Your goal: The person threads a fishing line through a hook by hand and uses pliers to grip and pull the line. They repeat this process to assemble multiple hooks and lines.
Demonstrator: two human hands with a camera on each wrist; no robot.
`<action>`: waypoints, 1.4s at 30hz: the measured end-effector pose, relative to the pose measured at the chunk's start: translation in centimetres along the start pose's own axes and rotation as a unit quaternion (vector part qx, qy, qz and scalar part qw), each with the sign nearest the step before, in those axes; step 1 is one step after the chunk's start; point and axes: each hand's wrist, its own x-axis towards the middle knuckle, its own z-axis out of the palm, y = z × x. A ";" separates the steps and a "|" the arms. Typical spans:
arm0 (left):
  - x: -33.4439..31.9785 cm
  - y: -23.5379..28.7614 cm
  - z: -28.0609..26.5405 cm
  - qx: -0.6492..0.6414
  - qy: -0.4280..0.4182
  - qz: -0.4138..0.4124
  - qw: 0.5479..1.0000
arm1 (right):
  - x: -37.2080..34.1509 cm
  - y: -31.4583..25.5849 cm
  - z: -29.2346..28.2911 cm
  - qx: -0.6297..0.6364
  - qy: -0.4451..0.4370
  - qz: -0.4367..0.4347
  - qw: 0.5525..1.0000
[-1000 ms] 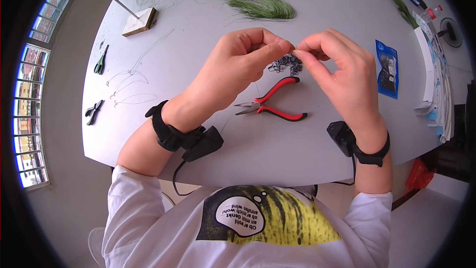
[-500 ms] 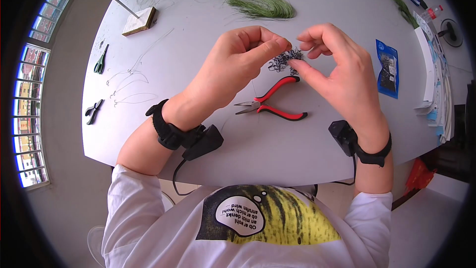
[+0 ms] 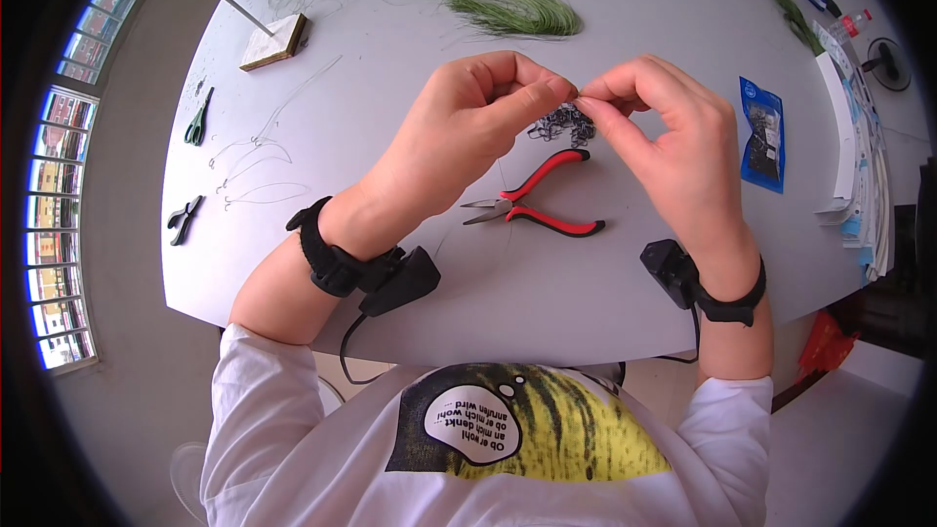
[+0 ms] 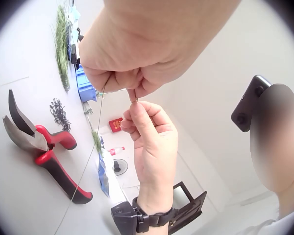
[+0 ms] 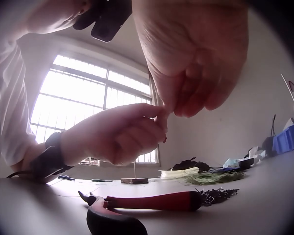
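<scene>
My left hand (image 3: 473,107) pinches a thin line (image 4: 68,208), which trails down past the pliers in the left wrist view. Thumb and forefinger of my right hand (image 3: 673,127) meet the left fingertips and pinch a tiny thin metal piece (image 4: 136,100), mostly hidden by the fingers. Beneath the hands lies a pile of small dark metal pieces (image 3: 563,127). Closer to the body, long-nose pliers (image 3: 514,211) with red and black handles rest on the table, their jaws slightly apart.
Several thin lines with small hooks (image 3: 226,187) lie at left, near green-handled scissors (image 3: 197,121) and small black cutters (image 3: 183,221). Behind are a wooden block (image 3: 274,43) with a rod and a green fibre bundle (image 3: 498,5). A blue packet (image 3: 762,137) lies at right.
Half a second ago my right hand had let go, its thumb and fingers spread apart; now it pinches at the left fingertips again. My left hand has stayed in place.
</scene>
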 end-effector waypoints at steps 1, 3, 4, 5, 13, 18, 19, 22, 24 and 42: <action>0.0 0.0 0.0 0.001 0.001 -0.001 1.000 | 0.0 0.0 0.0 0.000 0.000 0.002 1.000; 0.0 -0.1 0.0 0.001 0.001 0.000 1.000 | 0.0 -0.1 0.0 -0.001 0.000 0.005 1.000; 0.0 -0.1 0.0 0.001 0.000 0.001 1.000 | 0.0 -0.1 0.0 0.002 0.002 0.002 1.000; 0.0 -0.1 0.0 0.001 0.000 0.001 1.000 | 0.0 -0.1 0.0 0.004 0.003 -0.001 1.000; 0.1 0.0 -0.2 0.002 -0.004 -0.008 1.000 | 0.2 -0.1 -0.2 0.000 0.001 -0.014 1.000; 0.0 0.1 -0.1 0.001 0.001 -0.002 1.000 | 0.2 0.1 -0.2 -0.014 0.000 -0.027 1.000; 0.0 0.1 -0.1 -0.004 0.001 0.003 1.000 | 0.2 0.1 -0.2 -0.013 0.003 -0.025 1.000; 0.0 0.1 -0.1 -0.001 0.004 0.008 1.000 | 0.2 0.1 -0.2 -0.012 0.005 -0.021 1.000; 0.0 0.1 0.0 0.004 0.005 0.008 1.000 | 0.2 0.1 -0.2 -0.010 0.004 -0.020 1.000; -0.1 0.3 0.0 0.004 0.004 0.000 1.000 | 0.1 -0.1 -0.4 -0.026 -0.005 -0.017 0.999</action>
